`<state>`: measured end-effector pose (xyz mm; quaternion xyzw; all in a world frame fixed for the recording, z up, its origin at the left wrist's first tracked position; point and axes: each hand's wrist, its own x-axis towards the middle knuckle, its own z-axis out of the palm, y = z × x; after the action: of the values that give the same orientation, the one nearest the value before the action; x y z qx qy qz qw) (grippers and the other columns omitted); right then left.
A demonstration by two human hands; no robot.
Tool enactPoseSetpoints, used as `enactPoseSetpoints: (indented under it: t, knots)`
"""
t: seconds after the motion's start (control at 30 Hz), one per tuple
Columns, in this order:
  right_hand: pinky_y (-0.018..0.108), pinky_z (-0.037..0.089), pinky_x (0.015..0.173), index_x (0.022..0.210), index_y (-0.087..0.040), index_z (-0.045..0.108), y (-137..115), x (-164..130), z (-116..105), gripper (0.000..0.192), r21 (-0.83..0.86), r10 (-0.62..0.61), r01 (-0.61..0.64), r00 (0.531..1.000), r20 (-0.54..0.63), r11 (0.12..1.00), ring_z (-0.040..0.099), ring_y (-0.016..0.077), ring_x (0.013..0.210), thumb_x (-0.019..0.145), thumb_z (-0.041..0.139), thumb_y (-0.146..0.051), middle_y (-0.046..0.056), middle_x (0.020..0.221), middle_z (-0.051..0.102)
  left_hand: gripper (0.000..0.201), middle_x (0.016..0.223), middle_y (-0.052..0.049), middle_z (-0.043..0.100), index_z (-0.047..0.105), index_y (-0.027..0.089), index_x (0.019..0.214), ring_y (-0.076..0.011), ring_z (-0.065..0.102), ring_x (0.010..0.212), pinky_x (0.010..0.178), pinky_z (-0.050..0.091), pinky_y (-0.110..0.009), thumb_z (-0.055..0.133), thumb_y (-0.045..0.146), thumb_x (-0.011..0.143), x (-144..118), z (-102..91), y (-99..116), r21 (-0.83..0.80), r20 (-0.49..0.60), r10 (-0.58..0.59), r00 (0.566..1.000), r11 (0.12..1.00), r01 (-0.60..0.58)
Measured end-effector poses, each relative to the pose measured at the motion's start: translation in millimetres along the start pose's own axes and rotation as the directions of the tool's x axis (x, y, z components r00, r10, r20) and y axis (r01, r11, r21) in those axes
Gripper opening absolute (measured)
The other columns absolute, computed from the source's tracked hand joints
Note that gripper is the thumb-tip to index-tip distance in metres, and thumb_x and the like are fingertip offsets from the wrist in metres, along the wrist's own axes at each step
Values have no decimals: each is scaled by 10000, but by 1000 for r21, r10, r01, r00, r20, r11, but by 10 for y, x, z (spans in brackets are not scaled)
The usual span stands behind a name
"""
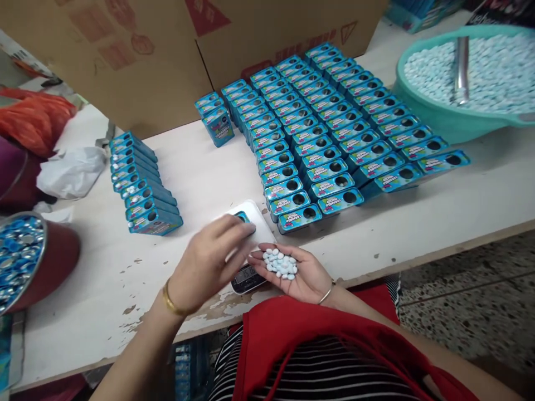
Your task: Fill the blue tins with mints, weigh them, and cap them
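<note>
Several smooth oval candies (281, 264) in cupped right hand (298, 274); left hand (211, 262) on boxy tin (242, 217).

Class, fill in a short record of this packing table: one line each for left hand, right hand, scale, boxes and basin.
left hand: left hand rests on a blue box on the scale
right hand: right hand palm up, cupping pale candies
scale: white scale at the table edge
boxes: rows of blue boxes with round holes
basin: teal basin of candies with a metal scoop
</note>
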<state>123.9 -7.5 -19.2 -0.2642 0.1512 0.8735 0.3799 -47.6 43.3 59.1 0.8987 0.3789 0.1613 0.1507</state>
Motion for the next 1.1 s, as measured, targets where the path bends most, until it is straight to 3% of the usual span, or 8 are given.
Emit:
enactPoseSetpoints:
  t: [0.1,0.2,0.4,0.53,0.7,0.83,0.97,1.1]
  knots:
    - [233,560,637,900,-91,637,23,39,35,269,52,-14,13,1000,14,999,680,132,687,919,378,-159,62,752,711,293,1027,-94,577,517,194,1165,-170,577,874,705,520,-301,507,216,874,-80,85,156,-99,191,43,981,995,-24]
    - [183,511,541,870,-100,632,57,62,49,243,96,-28,25,999,29,995,633,102,595,908,397,-149,24,675,677,260,1022,-102,561,534,167,1119,-173,577,852,686,539,-311,498,192,863,-135,247,229,-81,231,18,973,997,1]
    - [193,489,529,870,-108,643,70,36,134,265,142,-44,40,999,29,989,625,110,605,887,381,-142,26,676,672,113,969,-100,551,547,133,956,-169,570,828,669,540,-307,474,165,876,-156,405,272,-4,136,-24,990,1000,25]
    - [191,489,536,882,-96,662,71,16,153,296,165,-56,60,998,-25,985,629,106,613,888,370,-146,35,692,684,138,946,-97,555,555,125,973,-150,560,773,631,520,-277,445,160,897,-162,398,280,0,130,29,991,1000,-30]
    - [185,499,541,890,-76,671,78,5,194,316,165,-64,64,998,-8,984,626,98,588,894,361,-139,49,693,689,127,877,-81,559,578,128,935,-140,545,729,601,496,-261,464,166,895,-172,370,254,19,107,54,993,998,-56]
    - [182,517,562,890,-56,669,69,8,262,320,162,-84,84,996,-1,983,640,97,600,899,358,-131,62,705,698,102,877,-62,567,567,145,960,-121,548,755,641,493,-244,513,146,873,-151,289,206,-100,19,56,998,994,-54]
    - [237,558,720,890,-64,661,58,11,285,309,154,-88,83,996,29,985,682,125,708,897,361,-136,84,763,716,113,835,-30,579,564,167,939,-102,548,745,654,478,-228,555,117,838,-61,145,86,-188,-112,-28,993,982,7]
    - [308,533,877,942,-62,640,43,-13,264,281,126,-86,87,996,-15,988,682,191,954,896,379,-154,130,929,722,74,771,-6,563,581,165,876,-78,514,642,587,442,-211,563,119,820,45,42,-78,-101,-178,-107,978,991,90]
